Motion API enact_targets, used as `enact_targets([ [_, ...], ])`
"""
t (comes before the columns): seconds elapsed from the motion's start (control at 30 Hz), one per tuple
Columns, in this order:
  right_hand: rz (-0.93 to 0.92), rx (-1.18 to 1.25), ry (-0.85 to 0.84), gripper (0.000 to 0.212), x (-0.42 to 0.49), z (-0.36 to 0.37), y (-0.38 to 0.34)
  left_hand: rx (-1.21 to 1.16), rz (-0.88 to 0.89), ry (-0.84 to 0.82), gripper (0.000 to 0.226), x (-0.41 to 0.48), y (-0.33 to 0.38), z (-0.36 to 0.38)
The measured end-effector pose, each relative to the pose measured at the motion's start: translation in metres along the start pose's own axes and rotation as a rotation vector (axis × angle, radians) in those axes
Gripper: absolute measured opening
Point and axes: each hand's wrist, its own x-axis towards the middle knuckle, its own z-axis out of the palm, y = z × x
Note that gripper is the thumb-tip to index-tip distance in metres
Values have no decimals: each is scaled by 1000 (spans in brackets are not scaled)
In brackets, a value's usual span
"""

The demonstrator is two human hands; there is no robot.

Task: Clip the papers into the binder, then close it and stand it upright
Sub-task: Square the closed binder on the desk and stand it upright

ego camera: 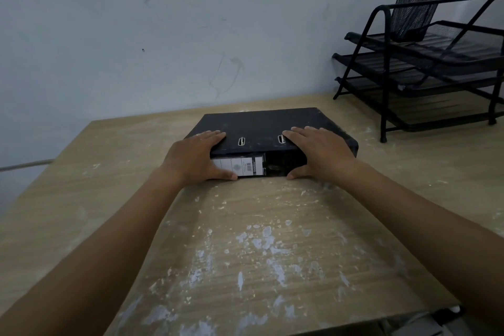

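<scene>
A black lever-arch binder (261, 124) lies flat and closed on the wooden table (272, 226), its spine with a white label (240, 166) facing me. My left hand (195, 157) grips the spine's left end, fingers on the top cover and thumb along the bottom edge. My right hand (320, 150) holds the spine's right end the same way. No papers are visible; the covers hide the inside.
A black wire three-tier tray rack (425, 68) stands at the back right, with a mesh pen cup (414, 16) on its top tier. A pale wall (163, 35) runs right behind the table. White paint flecks mark the tabletop.
</scene>
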Motion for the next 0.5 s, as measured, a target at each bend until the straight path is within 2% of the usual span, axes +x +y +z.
enact_targets([
  [0.5,-50,48,11,102,-12,-5,18,24,-44,61,107,-25,30,-1],
])
